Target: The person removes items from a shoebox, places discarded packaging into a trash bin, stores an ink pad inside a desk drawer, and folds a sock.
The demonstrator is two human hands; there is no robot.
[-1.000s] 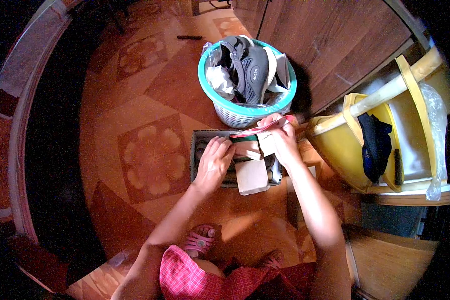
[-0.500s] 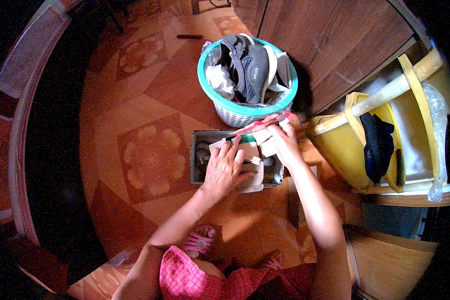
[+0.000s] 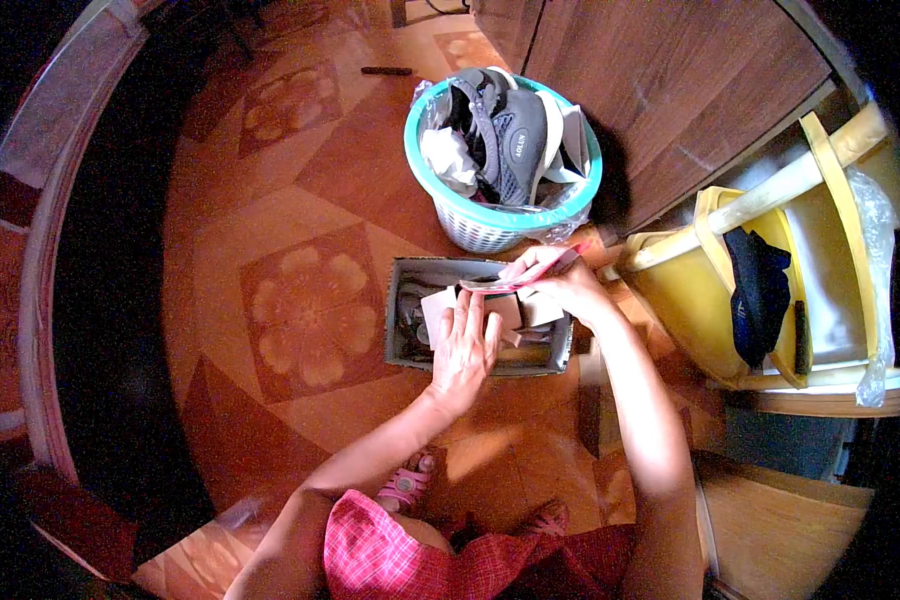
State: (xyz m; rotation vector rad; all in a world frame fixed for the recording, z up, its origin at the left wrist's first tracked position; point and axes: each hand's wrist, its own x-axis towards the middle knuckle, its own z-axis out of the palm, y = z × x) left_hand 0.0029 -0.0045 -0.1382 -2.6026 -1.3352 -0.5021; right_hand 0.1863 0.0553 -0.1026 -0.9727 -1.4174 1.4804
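A small open box (image 3: 395,350) stands on the floor in front of me, with pale card pieces and darker items inside. My right hand (image 3: 568,287) is over its right side, closed on a thin red and white packet (image 3: 545,270) seen nearly edge-on. Lower and to the left, my left hand (image 3: 463,352) reaches into the box. Its fingers are closed around white card pieces (image 3: 437,308), and the fingertips are close to the packet's left end. What lies under the hands is partly hidden.
Behind the box is a turquoise-rimmed basket (image 3: 417,165) holding a grey shoe (image 3: 515,145) and crumpled plastic. On the right stands a yellow rack-like piece (image 3: 670,285) with a black cloth item (image 3: 758,295). A wooden cabinet (image 3: 660,90) rises at the back right.
My right hand has brought the red packet lower and left, over the box. My left hand has moved slightly right, and the card pieces under it have shifted.
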